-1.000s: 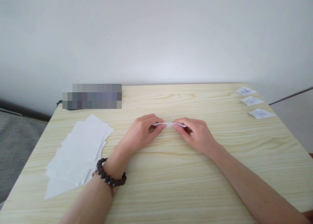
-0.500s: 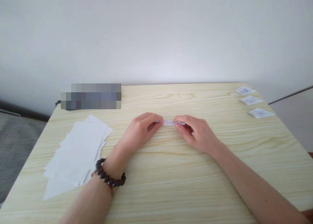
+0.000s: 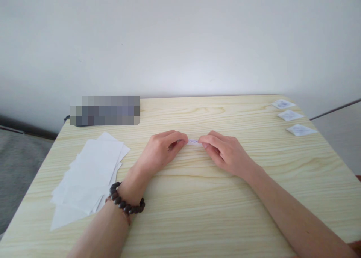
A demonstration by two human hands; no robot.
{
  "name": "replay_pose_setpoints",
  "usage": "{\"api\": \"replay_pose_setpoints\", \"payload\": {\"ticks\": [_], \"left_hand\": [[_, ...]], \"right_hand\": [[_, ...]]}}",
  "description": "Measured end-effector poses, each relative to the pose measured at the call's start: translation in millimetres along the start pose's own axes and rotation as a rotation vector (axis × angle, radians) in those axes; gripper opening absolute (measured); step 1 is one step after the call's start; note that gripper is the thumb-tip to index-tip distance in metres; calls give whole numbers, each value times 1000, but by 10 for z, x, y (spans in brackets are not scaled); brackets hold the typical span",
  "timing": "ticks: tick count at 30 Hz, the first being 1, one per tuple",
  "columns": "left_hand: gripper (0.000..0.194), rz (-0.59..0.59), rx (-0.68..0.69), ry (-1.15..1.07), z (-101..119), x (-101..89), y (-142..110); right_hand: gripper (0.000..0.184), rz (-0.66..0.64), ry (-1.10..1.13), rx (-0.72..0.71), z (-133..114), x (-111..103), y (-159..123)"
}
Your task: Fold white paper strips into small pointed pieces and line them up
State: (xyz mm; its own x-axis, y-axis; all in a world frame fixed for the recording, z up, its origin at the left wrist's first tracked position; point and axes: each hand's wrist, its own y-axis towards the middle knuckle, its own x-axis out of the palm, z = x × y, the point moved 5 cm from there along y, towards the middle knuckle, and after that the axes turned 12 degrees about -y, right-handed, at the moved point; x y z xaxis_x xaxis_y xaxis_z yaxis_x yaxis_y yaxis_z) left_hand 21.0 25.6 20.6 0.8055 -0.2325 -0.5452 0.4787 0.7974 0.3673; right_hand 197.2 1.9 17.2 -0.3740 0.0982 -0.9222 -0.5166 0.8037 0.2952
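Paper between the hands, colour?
The paper is white, with a bluish-purple line near its upper edge; it shows in the head view.

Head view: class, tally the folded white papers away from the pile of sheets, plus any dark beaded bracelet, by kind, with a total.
White diamond-shaped folded papers on the pale wooden table: 3
Small folded white paper held by left hand and right hand: 1
Bracelet of dark round beads: 1
Total: 5
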Motion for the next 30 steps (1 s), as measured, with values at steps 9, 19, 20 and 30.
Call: {"api": "replay_pose_setpoints", "payload": {"ticks": [9, 19, 20, 30], "left_hand": [[13, -27, 44, 28, 32, -11, 10], [12, -57, 116, 84, 63, -17, 14], [12, -60, 116, 80, 62, -14, 13], [10, -117, 122, -40, 122, 4, 9]], "right_hand": [[23, -21, 6, -3, -24, -19, 7], [23, -118, 10, 49, -44, -24, 10], [23, -120, 5, 52, -44, -23, 10], [15, 108, -90, 79, -40, -64, -7]]}}
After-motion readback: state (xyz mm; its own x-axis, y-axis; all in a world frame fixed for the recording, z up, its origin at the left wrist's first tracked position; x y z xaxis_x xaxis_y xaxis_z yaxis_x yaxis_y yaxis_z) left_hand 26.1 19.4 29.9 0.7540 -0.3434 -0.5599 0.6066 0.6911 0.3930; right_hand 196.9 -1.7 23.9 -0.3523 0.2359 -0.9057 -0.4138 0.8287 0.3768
